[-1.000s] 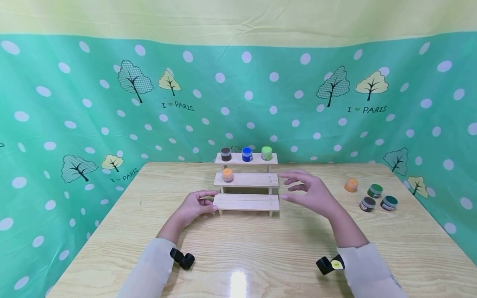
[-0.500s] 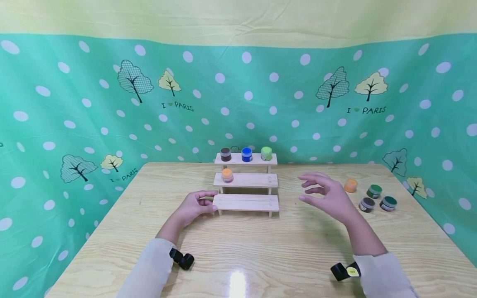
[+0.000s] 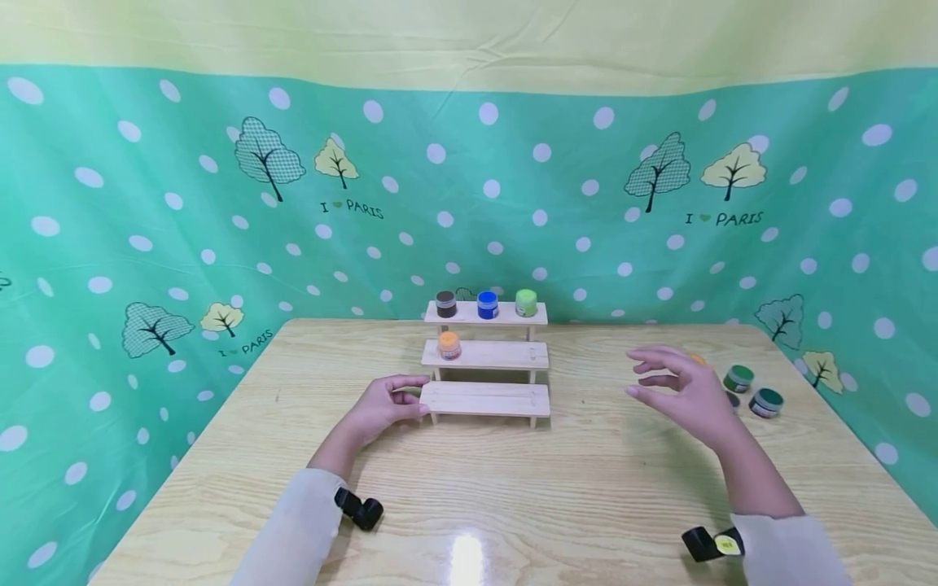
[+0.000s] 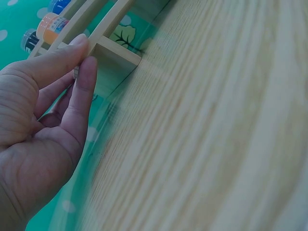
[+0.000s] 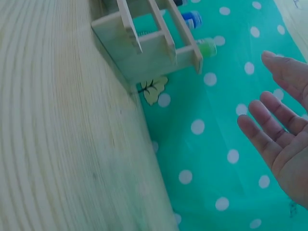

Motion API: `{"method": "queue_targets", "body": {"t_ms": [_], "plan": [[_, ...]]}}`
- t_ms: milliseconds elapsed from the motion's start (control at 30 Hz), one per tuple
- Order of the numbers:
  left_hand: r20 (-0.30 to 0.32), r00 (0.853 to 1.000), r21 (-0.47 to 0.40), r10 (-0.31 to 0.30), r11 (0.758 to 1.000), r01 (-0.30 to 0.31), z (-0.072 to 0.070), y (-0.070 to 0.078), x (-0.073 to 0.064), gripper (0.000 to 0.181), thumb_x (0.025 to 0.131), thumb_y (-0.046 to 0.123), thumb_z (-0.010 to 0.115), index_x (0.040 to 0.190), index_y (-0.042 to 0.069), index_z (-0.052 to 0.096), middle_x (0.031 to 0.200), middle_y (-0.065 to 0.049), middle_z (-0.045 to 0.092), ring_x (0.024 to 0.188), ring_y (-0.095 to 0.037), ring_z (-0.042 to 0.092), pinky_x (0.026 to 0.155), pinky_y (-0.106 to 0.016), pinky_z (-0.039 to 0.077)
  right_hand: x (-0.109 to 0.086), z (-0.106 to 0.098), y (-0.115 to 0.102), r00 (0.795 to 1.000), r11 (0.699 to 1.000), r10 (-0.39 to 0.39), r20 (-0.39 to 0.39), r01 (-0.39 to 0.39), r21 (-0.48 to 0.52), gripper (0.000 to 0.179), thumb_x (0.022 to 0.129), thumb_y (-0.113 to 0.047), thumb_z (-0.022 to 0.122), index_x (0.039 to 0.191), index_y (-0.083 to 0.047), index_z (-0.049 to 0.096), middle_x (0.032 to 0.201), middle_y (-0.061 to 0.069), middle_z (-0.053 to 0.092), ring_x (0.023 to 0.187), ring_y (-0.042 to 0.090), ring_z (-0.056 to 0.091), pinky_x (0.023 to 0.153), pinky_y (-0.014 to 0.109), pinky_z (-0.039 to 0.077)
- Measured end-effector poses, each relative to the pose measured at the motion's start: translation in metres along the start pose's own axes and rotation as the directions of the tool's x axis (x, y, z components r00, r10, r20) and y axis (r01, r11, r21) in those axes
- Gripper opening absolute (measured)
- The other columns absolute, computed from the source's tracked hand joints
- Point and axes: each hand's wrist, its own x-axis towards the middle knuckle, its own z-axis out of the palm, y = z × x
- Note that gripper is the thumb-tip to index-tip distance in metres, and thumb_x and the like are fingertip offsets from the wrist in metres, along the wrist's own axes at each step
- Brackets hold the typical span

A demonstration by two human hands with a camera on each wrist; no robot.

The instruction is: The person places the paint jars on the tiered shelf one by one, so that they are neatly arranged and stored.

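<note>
A small three-tier wooden shelf [image 3: 484, 399] stands mid-table. My left hand [image 3: 381, 407] pinches the left end of its lowest tier between thumb and fingers, as the left wrist view also shows. On the top tier sit a dark brown jar [image 3: 445, 304], a blue jar [image 3: 487, 305] and a light green jar [image 3: 525, 303]. One orange jar [image 3: 449, 346] occupies the left of the middle tier. Above the table to the right, my right hand [image 3: 685, 399] holds nothing, fingers relaxed and thumb apart. It partly covers an orange jar [image 3: 699, 359] and a dark-lidded jar [image 3: 734, 400].
Beyond the right hand, a green-lidded jar [image 3: 738, 378] and a dark green jar [image 3: 766, 402] stand on the wooden table [image 3: 469, 480]. A green dotted curtain [image 3: 469, 203] hangs right behind the shelf and along both sides.
My right hand has moved away from the shelf's right side toward the loose jars, now overlapping two of them. The left hand stays at the shelf, and the jars keep their places.
</note>
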Motion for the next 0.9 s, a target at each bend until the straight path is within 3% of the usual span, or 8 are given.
{"method": "queue_targets", "body": {"t_ms": [300,500,733,900], "plan": [[-0.005,1.0,0.001,-0.007,1.0,0.007,0.0,-0.001,0.001,0.058,0.08,0.003,0.079,0.134,0.0,0.057,0.091,-0.012,0.066,0.079,-0.019,0.065,0.072,-0.034,0.059,-0.011,-0.019,0.01,0.999,0.997,0.028,-0.021,-0.029,-0.069,0.05,0.086,-0.01,0.076,0.133,-0.005,0.059,0.126,0.002,0.053,0.099,0.0,0.057,0.079,0.013,0.052],[-0.007,1.0,0.007,-0.01,1.0,0.01,0.0,-0.001,0.001,0.059,0.08,0.004,0.08,0.134,0.001,0.057,0.093,-0.012,0.066,0.081,-0.019,0.065,0.073,-0.033,0.059,-0.019,-0.033,0.02,0.998,0.996,0.041,-0.039,-0.044,-0.082,0.052,0.085,-0.007,0.076,0.133,-0.003,0.058,0.126,-0.006,0.052,0.1,-0.002,0.056,0.078,0.011,0.052],[-0.004,1.0,0.006,-0.008,1.0,0.008,0.0,-0.001,0.001,0.059,0.08,0.004,0.08,0.134,0.001,0.056,0.092,-0.012,0.066,0.08,-0.019,0.065,0.072,-0.034,0.059,-0.027,-0.045,0.027,0.998,0.995,0.046,-0.039,-0.049,-0.084,0.052,0.086,-0.007,0.075,0.135,-0.004,0.056,0.125,-0.004,0.054,0.104,0.003,0.056,0.08,0.011,0.051],[-0.003,1.0,0.01,-0.008,1.0,0.008,0.0,-0.001,0.002,0.059,0.08,0.004,0.08,0.134,0.001,0.057,0.092,-0.012,0.067,0.08,-0.018,0.065,0.072,-0.033,0.059,-0.032,-0.053,0.034,0.998,0.991,0.061,-0.032,-0.065,-0.113,0.053,0.087,-0.01,0.075,0.136,-0.004,0.056,0.126,-0.006,0.053,0.101,-0.003,0.055,0.08,0.009,0.05]]}}
